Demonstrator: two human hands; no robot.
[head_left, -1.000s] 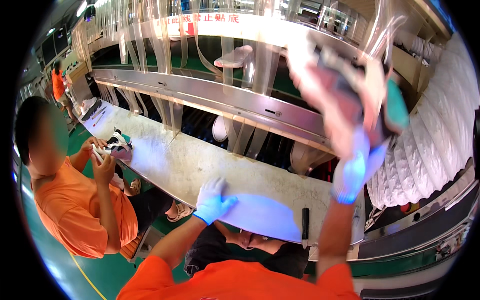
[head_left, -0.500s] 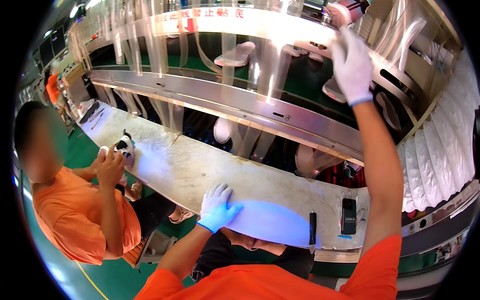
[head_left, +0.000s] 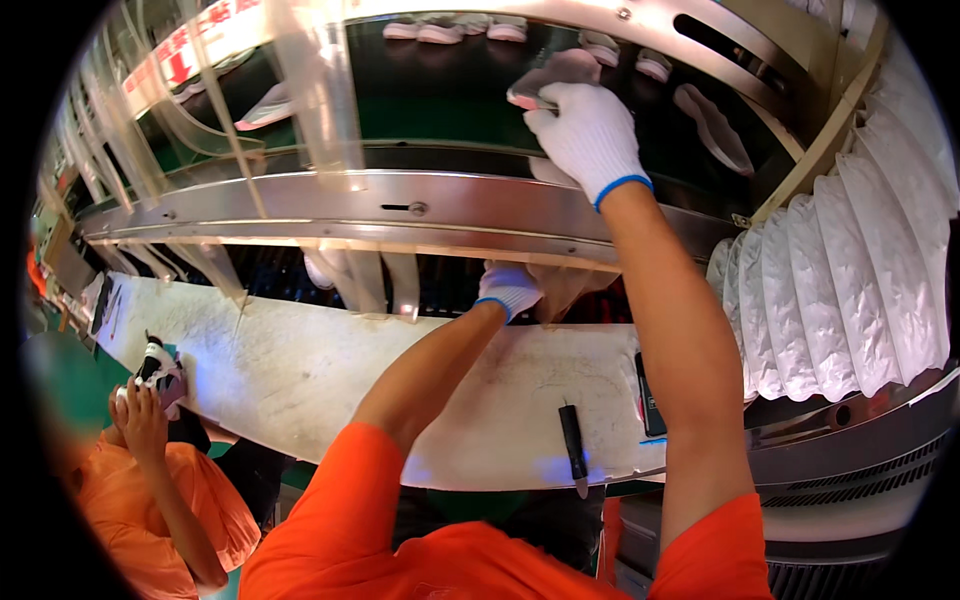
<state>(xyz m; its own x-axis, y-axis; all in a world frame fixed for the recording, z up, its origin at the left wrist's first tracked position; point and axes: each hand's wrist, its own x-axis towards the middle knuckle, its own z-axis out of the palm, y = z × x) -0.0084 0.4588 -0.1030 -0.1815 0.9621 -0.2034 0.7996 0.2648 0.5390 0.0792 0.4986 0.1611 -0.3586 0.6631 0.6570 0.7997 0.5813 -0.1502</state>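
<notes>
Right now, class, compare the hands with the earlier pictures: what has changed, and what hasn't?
The left hand has left the tabletop and reached forward to the opening below the metal rail. The right hand has let go of the shoe it carried and is now at a grey-and-pink sole; whether it grips it is unclear. The black-handled knife still lies on the tabletop.

grey sole (head_left: 562,70), pink-tipped, over dark belt (head_left: 440,100)

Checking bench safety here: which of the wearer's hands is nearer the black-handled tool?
Left. The left hand is at the lower opening, across the bench from the black-handled tool; the right hand is farther off, over the upper belt.
</notes>
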